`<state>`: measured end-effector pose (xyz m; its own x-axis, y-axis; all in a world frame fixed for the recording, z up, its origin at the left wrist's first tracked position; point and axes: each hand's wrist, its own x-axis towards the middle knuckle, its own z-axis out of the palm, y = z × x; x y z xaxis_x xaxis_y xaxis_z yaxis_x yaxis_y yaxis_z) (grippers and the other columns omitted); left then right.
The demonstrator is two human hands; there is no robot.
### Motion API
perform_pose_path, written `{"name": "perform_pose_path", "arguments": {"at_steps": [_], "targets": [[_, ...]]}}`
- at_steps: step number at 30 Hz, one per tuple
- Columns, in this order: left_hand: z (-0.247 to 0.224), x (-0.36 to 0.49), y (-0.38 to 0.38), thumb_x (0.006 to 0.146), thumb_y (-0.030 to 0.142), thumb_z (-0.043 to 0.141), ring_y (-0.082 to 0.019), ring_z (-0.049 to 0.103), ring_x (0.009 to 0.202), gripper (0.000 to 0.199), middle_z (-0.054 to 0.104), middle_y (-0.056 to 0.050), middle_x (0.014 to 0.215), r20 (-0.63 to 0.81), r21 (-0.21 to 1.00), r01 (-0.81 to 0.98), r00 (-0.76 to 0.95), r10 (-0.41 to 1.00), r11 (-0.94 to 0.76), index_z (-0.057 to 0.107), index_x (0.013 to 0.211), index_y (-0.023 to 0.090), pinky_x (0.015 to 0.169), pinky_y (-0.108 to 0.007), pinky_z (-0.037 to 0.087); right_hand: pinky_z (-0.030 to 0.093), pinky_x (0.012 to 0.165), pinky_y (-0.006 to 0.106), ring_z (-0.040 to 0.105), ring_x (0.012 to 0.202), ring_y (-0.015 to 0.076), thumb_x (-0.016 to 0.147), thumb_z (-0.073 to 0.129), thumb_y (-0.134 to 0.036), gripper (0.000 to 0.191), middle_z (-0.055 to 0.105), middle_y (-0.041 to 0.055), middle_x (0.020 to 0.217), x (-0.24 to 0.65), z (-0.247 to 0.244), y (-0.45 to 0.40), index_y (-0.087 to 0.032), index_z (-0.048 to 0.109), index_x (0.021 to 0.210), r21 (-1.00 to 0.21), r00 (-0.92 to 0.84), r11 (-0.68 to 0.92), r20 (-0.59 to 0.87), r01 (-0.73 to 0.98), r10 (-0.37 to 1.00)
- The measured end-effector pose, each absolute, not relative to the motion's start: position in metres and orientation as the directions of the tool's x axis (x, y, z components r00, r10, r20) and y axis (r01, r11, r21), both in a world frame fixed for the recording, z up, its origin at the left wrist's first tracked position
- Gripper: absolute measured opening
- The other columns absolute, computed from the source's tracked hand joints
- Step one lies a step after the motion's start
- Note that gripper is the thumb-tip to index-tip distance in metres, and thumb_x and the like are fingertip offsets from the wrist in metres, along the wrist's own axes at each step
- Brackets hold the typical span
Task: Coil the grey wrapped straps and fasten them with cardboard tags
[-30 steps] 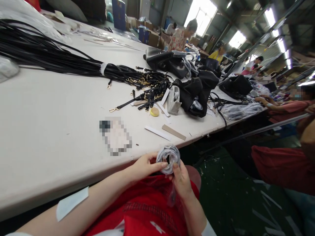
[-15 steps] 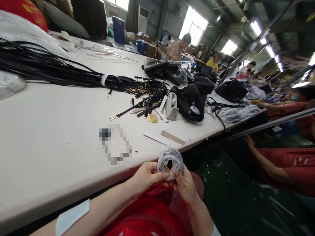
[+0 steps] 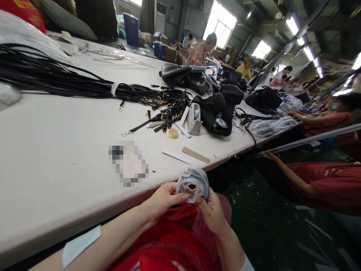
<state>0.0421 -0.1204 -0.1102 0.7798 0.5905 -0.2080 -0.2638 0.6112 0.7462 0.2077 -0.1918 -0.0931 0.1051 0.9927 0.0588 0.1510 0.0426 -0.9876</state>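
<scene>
A ring-shaped coil wrapped in greyish, see-through plastic film (image 3: 184, 178) is held up over my lap, just off the table's front edge. Something orange-brown shows in its centre hole; I cannot make out what it is. My left hand (image 3: 169, 197) grips the coil's left side, thumb along the lower front. On the lower right, my right hand (image 3: 210, 210) pinches it, thumb in front and the other fingers mostly hidden behind. A wrinkled strip of film hangs below the right fingers.
On the white table (image 3: 62, 150) lie a blurred-out flat object (image 3: 131, 163), card strips (image 3: 196, 154), a yellow tape roll (image 3: 173, 133), a tape dispenser (image 3: 194, 119), black straps with gold clips (image 3: 129, 92) and black bags (image 3: 216, 111). A co-worker in a red shirt (image 3: 324, 184) is close at right.
Both hands still hold the coil, which has tilted a little and shifted slightly left and up. The whole view has moved slightly. At right, the co-worker's arm has moved left.
</scene>
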Motion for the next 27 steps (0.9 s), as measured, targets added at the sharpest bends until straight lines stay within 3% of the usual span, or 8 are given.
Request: {"name": "perform_pose_path", "arguments": {"at_steps": [4, 7, 10, 12, 14, 18, 21, 27], "targets": [[-0.108, 0.037, -0.116, 0.068, 0.045, 0.081, -0.024, 0.064, 0.098, 0.056, 0.070, -0.013, 0.108, -0.158, 0.831, -0.206, 0.803, 0.575, 0.517, 0.066, 0.111, 0.011, 0.093, -0.036, 0.046, 0.049, 0.085, 0.032, 0.064, 0.091, 0.0235, 0.091, 0.056, -0.044, 0.032, 0.069, 0.0072, 0.101, 0.220, -0.079, -0.192, -0.018, 0.064, 0.107, -0.941, -0.015, 0.036, 0.033, 0.336, 0.999], [-0.101, 0.029, -0.109, 0.061, 0.043, 0.085, -0.028, 0.059, 0.109, 0.078, 0.064, -0.012, 0.121, -0.034, 0.993, -0.049, 0.751, 0.659, 0.106, 0.056, 0.130, 0.018, 0.097, -0.037, 0.044, 0.049, 0.077, 0.030, 0.064, 0.082, 0.0224, 0.089, 0.059, -0.039, 0.023, 0.071, 0.0044, 0.090, 0.227, -0.071, -0.191, -0.018, 0.067, 0.094, -0.876, -0.212, -0.029, -0.148, 0.481, 0.966], [-0.098, 0.026, -0.106, 0.073, 0.038, 0.077, -0.027, 0.061, 0.107, 0.059, 0.067, -0.009, 0.119, 0.032, 0.978, 0.091, 0.828, 0.559, -0.190, 0.060, 0.128, 0.023, 0.097, -0.034, 0.044, 0.047, 0.067, 0.027, 0.062, 0.073, 0.0203, 0.087, 0.063, -0.037, 0.020, 0.070, 0.0028, 0.083, 0.228, -0.072, -0.191, -0.018, 0.068, 0.087, -0.821, -0.265, -0.061, -0.252, 0.568, 0.931], [-0.100, 0.028, -0.106, 0.083, 0.037, 0.066, -0.024, 0.065, 0.098, 0.040, 0.071, -0.008, 0.111, 0.007, 0.978, 0.108, 0.839, 0.544, -0.180, 0.066, 0.119, 0.021, 0.090, -0.030, 0.047, 0.046, 0.066, 0.026, 0.062, 0.073, 0.0189, 0.087, 0.062, -0.037, 0.021, 0.070, 0.0020, 0.084, 0.225, -0.078, -0.192, -0.017, 0.067, 0.092, -0.842, -0.233, -0.092, -0.249, 0.531, 0.940], [-0.104, 0.032, -0.107, 0.086, 0.037, 0.060, -0.021, 0.066, 0.088, 0.034, 0.073, -0.006, 0.102, -0.029, 0.988, 0.122, 0.751, 0.660, -0.096, 0.068, 0.114, 0.019, 0.080, -0.026, 0.050, 0.047, 0.068, 0.026, 0.061, 0.075, 0.0184, 0.087, 0.063, -0.038, 0.024, 0.069, 0.0015, 0.087, 0.219, -0.088, -0.194, -0.018, 0.065, 0.099, -0.879, -0.169, -0.119, -0.219, 0.462, 0.961], [-0.112, 0.044, -0.112, 0.087, 0.041, 0.057, -0.016, 0.060, 0.066, 0.036, 0.069, -0.002, 0.079, -0.097, 0.995, 0.059, 0.461, 0.882, 0.078, 0.067, 0.112, 0.016, 0.063, -0.023, 0.048, 0.049, 0.081, 0.032, 0.063, 0.092, 0.0234, 0.088, 0.060, -0.041, 0.037, 0.069, 0.0071, 0.104, 0.195, -0.113, -0.200, -0.018, 0.058, 0.118, -0.936, 0.035, -0.130, -0.126, 0.326, 0.991], [-0.117, 0.046, -0.115, 0.088, 0.047, 0.055, -0.014, 0.054, 0.057, 0.042, 0.063, 0.001, 0.067, -0.156, 0.984, -0.023, 0.353, 0.923, 0.175, 0.065, 0.115, 0.015, 0.056, -0.023, 0.045, 0.050, 0.084, 0.034, 0.063, 0.100, 0.0253, 0.094, 0.050, -0.042, 0.038, 0.067, 0.0102, 0.112, 0.186, -0.122, -0.200, -0.019, 0.055, 0.124, -0.968, 0.140, -0.135, -0.106, 0.213, 0.984], [-0.116, 0.027, -0.117, 0.092, 0.047, 0.049, -0.023, 0.063, 0.092, 0.041, 0.073, -0.007, 0.099, -0.111, 0.989, 0.141, 0.594, 0.797, 0.032, 0.074, 0.102, 0.017, 0.087, -0.028, 0.046, 0.051, 0.077, 0.031, 0.067, 0.082, 0.0215, 0.091, 0.058, -0.035, 0.023, 0.073, 0.0033, 0.093, 0.220, -0.098, -0.193, -0.022, 0.069, 0.105, -0.910, -0.292, -0.124, -0.253, 0.395, 0.922]]}}
